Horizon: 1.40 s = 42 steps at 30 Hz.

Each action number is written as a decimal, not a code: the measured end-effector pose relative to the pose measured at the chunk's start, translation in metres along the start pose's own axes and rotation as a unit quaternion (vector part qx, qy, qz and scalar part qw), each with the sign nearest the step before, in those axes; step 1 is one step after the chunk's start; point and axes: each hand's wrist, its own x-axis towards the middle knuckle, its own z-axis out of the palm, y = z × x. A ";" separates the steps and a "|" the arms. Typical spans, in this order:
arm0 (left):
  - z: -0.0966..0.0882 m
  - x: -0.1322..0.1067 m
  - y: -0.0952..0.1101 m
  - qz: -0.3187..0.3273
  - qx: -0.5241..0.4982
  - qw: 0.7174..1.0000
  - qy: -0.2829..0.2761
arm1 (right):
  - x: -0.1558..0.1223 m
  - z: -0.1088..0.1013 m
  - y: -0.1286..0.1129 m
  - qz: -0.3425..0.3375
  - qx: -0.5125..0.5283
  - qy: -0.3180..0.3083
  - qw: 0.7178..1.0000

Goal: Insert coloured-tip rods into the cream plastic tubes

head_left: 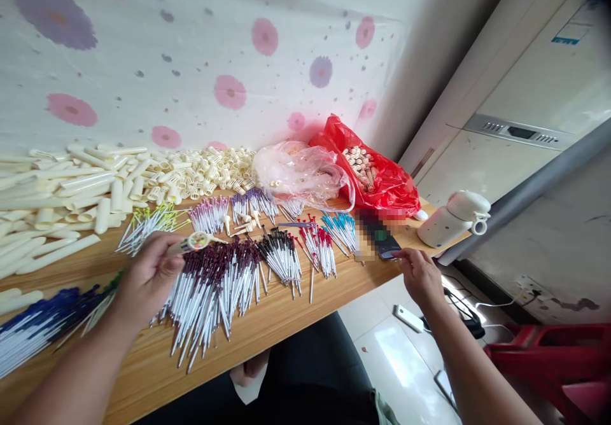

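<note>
My left hand [155,266] is closed around a cream multicolour pen barrel [196,241], its open end facing right with small coloured parts inside. Below it lies a large heap of white pen refills with dark maroon tips [214,272]. My right hand [422,278] is at the table's right front edge, thumb and forefinger pinched on the near end of a dark phone [384,240]. Part of the phone is blurred out. Between the hands lie refills with black tips [280,253], red tips [319,247] and blue tips [340,229].
Cream tubes [90,183] and slotted cream pieces [214,167] pile up along the wall. A clear plastic bag [305,174] and a red bag [386,183] with small parts stand behind. A white bottle [449,221] sits right; a red stool [548,355] is beyond.
</note>
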 end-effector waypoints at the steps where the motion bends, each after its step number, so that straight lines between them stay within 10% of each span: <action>1: 0.002 -0.001 0.008 0.007 -0.021 1.000 -0.018 | 0.000 0.000 0.000 0.001 -0.001 0.000 1.000; 7: 0.014 -0.021 0.054 0.078 -0.025 0.995 -0.053 | 0.000 0.007 0.007 0.035 -0.031 -0.007 0.999; 20: 0.011 -0.065 0.072 0.062 -0.001 0.996 -0.059 | -0.001 -0.005 -0.001 0.032 -0.031 -0.028 0.999; 31: -0.027 -0.106 0.045 -0.101 -0.037 0.994 -0.004 | 0.003 0.007 0.014 0.066 -0.046 -0.046 0.996; 42: -0.042 -0.086 0.036 -0.137 0.053 0.984 0.096 | 0.006 0.000 0.006 0.113 -0.038 -0.075 0.990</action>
